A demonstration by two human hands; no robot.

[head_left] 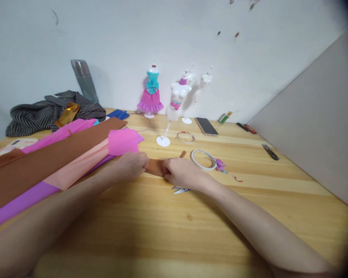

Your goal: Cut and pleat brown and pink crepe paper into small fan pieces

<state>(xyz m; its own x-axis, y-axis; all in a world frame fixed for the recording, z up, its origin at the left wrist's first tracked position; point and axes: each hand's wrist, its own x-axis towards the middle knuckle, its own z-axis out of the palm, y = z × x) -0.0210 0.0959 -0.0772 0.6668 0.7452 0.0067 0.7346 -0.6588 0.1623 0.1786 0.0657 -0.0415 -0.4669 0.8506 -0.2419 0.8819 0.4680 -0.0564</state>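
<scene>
Between my two hands a short brown strip of crepe paper is stretched just above the table. My left hand is closed on its left end. Fingers curled, my right hand grips the other end. A narrow brown scrap shows just behind my right hand. Partly under that hand lie thread snips, only the blades visible. Beyond my hands a white mannequin stands on a round base, with pink bands at neck and waist. A roll of white tape rests right of my right hand.
Long crepe paper sheets in brown, pink and purple cover the left side. Behind stand a dressed mannequin and a grey bottle. A phone, a bead ring and a utility knife lie toward the right.
</scene>
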